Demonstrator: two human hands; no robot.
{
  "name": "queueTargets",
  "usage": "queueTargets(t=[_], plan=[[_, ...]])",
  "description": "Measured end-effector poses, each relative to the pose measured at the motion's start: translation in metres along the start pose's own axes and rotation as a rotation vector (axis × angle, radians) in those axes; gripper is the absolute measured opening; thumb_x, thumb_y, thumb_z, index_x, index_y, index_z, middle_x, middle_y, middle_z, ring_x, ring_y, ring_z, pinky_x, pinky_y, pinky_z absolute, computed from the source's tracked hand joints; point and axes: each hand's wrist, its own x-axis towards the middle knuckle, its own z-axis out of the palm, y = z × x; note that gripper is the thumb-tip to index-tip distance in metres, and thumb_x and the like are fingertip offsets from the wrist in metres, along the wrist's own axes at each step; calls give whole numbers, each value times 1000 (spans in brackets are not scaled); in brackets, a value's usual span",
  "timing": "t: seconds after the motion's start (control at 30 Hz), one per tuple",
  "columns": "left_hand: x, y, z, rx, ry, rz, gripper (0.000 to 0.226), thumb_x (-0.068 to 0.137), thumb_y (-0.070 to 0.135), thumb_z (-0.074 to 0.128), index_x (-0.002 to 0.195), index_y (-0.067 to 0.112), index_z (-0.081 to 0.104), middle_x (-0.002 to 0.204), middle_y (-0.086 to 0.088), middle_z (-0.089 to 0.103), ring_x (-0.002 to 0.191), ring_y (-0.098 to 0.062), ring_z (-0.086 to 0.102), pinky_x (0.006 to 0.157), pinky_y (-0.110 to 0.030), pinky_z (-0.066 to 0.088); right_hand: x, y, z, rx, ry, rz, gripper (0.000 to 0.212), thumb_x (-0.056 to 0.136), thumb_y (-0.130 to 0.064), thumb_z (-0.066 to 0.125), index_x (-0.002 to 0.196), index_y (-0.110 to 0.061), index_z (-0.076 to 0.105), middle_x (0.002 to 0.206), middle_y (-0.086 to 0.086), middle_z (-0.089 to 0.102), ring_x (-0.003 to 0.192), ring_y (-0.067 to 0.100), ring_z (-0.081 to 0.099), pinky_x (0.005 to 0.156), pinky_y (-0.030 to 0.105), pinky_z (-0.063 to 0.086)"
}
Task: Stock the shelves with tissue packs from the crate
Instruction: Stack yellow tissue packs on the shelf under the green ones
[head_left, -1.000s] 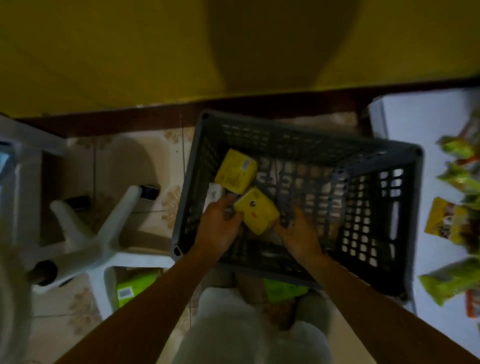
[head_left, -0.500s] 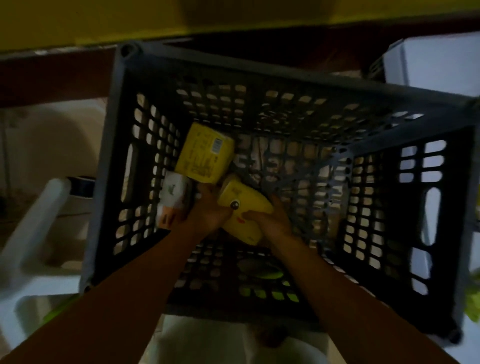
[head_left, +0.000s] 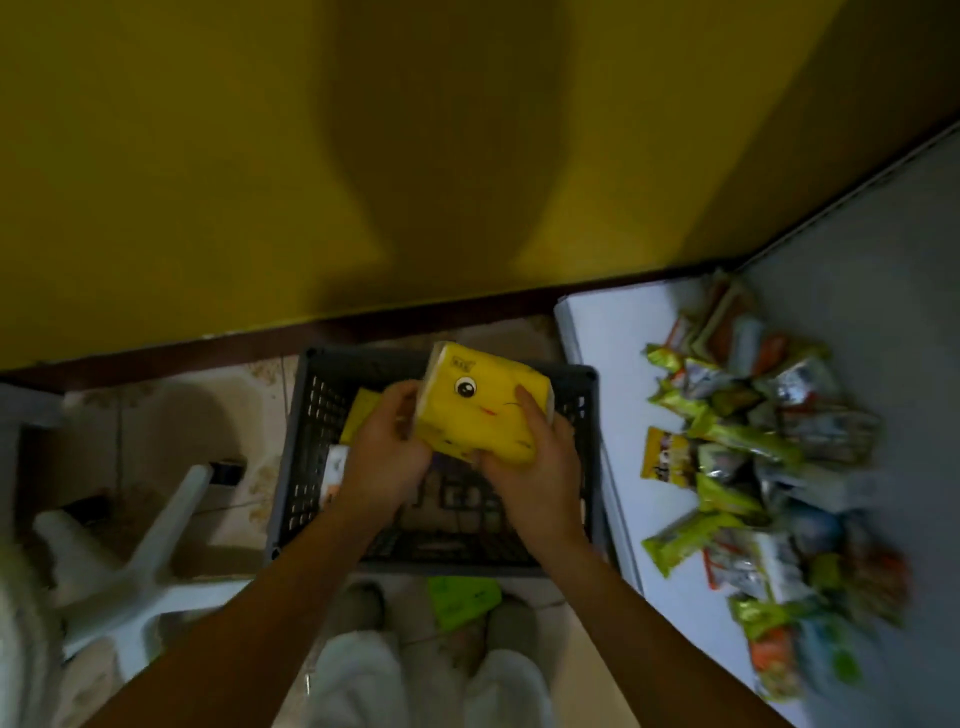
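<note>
The person is wearing pale, off-white trousers (head_left: 358, 686) and greyish shoes (head_left: 363, 605), and both forearms (head_left: 270, 597) are showing bare to the wrists

The pale tiled floor (head_left: 218, 415) carries a dark slotted crate (head_left: 306, 467) at its middle, set close to the far wall. A flat green pack (head_left: 462, 600) lies on the tiles just near of the crate, and a white chair base (head_left: 156, 561) sprawls at the left. At the right, a white shelf (head_left: 613, 364) bears a loose heap of snack packets (head_left: 748, 457), mostly green and silver.
</note>
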Motion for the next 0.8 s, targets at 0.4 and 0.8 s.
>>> queueTargets(t=[0.4, 0.8], plan=[[-77, 215, -8, -37, -156, 483, 61, 70, -25, 43, 98, 27, 59, 96, 12, 64, 85, 4, 60, 74, -13, 44, -76, -140, -197, -23, 449, -269, 75, 65, -65, 58, 130, -57, 21, 131, -3, 39, 122, 12, 40, 88, 18, 40], [-156, 346, 100, -86, -526, 698, 49, 88, -6, 46, 112, 36, 49, 107, 6, 58, 94, -3, 55, 66, -15, 42, -133, -166, -377, -15, 998, -219, 71, 71, -47, 75, 134, -30, 46, 125, 1, 52, 111, 12, 47, 80, 17, 34]])
